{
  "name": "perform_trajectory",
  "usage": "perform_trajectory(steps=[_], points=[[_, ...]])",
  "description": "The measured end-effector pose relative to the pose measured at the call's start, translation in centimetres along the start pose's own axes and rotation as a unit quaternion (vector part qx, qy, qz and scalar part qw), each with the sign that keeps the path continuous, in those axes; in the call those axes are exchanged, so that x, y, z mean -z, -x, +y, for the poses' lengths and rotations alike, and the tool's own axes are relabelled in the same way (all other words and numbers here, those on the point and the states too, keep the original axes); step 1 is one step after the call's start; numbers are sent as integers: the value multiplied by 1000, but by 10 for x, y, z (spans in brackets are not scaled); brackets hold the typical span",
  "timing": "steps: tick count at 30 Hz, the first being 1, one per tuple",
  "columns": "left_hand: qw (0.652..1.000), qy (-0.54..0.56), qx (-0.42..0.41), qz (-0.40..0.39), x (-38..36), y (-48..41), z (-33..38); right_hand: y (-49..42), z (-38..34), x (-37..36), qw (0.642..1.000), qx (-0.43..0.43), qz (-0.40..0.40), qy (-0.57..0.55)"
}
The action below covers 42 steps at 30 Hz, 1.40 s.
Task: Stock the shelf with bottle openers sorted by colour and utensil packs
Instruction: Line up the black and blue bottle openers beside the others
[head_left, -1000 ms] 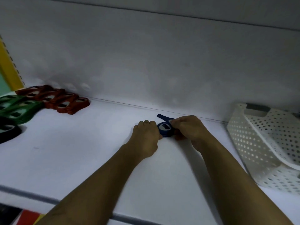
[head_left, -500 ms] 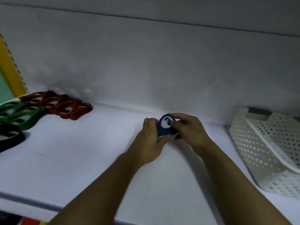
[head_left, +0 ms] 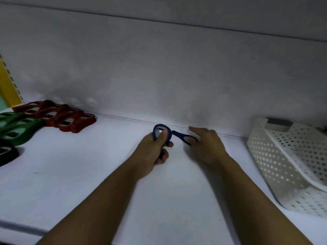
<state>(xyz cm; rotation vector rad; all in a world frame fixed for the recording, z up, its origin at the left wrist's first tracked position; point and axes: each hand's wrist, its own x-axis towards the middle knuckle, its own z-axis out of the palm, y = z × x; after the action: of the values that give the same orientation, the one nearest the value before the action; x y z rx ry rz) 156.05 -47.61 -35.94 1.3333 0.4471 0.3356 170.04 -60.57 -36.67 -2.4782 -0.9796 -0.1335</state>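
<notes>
A white shelf is shown, with red openers, green openers and a black opener laid at far left and a perforated basket tipped at right. Mid-shelf by the back panel, a blue opener is gripped by the left hand, thumb on its ring. A second blue opener is overlapped at its handle end by the blurred right hand; whether it is grasped cannot be told.

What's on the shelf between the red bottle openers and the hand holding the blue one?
Nothing; the head view shows bare white shelf between the red bottle openers and the left hand.
</notes>
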Motion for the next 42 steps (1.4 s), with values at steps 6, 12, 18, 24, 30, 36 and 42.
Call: perform_trajectory(steps=[6, 12, 18, 24, 30, 36, 42], points=[[988, 145, 46, -15, 5, -1, 7, -5, -3, -12, 999, -22, -31, 34], [972, 222, 68, -40, 13, -1, 6, 2, -20, 12, 986, -26, 29, -161], [975, 208, 74, -24, 12, -2, 5, 20, -22, 59, 884, -8, 39, -466], [987, 95, 109, -76, 12, 8, 9, 29, -41, 60, 901, 58, -140, -407], [976, 69, 152, -138, 15, 12, 10, 27, -49, 49, 908, 36, -56, -414], [973, 102, 129, -161, 17, 9, 7, 26, -58, 23, 932, 10, 27, -361], [977, 117, 110, -139, 13, 8, 4, 27, -65, 5, 956, 4, 29, -292]])
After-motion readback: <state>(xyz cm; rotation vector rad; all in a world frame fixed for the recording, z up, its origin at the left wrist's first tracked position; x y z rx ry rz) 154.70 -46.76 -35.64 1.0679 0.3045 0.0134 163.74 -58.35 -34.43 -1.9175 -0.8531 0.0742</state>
